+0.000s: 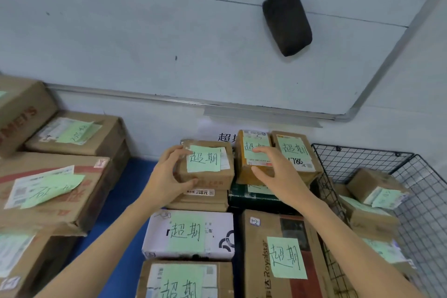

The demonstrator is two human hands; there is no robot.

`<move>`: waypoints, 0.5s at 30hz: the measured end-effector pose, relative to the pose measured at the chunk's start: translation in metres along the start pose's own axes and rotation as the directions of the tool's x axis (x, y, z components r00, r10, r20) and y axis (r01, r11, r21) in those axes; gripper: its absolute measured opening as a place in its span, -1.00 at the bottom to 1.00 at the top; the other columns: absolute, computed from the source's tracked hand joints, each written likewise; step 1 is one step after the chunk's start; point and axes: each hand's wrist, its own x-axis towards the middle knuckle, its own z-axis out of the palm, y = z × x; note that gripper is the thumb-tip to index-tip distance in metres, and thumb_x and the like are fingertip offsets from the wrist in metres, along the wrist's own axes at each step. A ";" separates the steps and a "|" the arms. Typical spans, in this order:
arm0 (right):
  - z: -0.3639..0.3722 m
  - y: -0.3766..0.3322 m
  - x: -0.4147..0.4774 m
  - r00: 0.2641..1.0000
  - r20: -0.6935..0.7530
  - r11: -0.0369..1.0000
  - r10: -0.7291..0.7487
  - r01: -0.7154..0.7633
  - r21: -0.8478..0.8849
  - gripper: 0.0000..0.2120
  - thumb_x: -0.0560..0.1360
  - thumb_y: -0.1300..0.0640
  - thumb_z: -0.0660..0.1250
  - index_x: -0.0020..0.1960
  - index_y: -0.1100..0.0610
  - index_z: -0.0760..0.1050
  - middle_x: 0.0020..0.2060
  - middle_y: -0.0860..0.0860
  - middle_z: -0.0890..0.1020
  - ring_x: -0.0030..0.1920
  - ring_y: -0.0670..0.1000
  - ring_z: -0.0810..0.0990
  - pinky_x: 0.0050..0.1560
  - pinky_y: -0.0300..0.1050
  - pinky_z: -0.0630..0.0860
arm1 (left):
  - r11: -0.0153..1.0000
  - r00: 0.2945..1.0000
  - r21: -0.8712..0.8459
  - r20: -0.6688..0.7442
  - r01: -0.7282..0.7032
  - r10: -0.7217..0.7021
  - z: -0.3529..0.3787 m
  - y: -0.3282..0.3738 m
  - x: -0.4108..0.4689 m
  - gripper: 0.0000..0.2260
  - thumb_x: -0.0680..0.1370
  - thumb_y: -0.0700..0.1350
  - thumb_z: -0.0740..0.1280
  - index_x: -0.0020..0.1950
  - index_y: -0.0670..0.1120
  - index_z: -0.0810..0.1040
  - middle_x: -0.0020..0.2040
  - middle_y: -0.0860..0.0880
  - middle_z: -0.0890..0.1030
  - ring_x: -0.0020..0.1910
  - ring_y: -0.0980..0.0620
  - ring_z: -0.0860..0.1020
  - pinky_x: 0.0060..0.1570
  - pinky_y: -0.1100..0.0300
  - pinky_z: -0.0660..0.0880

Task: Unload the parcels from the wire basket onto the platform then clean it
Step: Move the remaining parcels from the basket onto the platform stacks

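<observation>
Both hands are on parcels that stand on the blue platform [125,201], to the left of the wire basket [362,150]. The left hand [167,172] grips the small brown parcel [205,176], the one farther from the basket, with the fingers on its top edge and the thumb under its front corner. The right hand [273,172] is spread wide and curved around the upright parcel [246,176], which stands closer to the basket, just beside its left wall. I judge that these two are being settled into the row.

Several parcels are not yet unloaded from the basket. The top parcel [372,189] lies near the basket's back wall, slightly tilted, with its long side running roughly left to right. It lies to the right of the right hand, so this hand is clearly the nearer one for the next reach. The left hand would have to cross over the row.
</observation>
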 end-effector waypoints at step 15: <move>-0.009 0.016 -0.003 0.999 -0.028 0.985 0.018 -0.022 -0.172 -0.55 0.59 -0.02 0.29 0.45 -0.08 0.31 0.45 -0.11 0.33 0.43 -0.12 0.31 0.41 -0.10 0.35 | 0.998 0.999 0.040 -0.015 0.049 -0.048 0.012 -0.002 0.051 -0.42 0.38 -0.10 0.55 0.34 0.06 0.42 0.37 0.08 0.36 0.26 -0.01 0.42 0.16 -0.04 0.52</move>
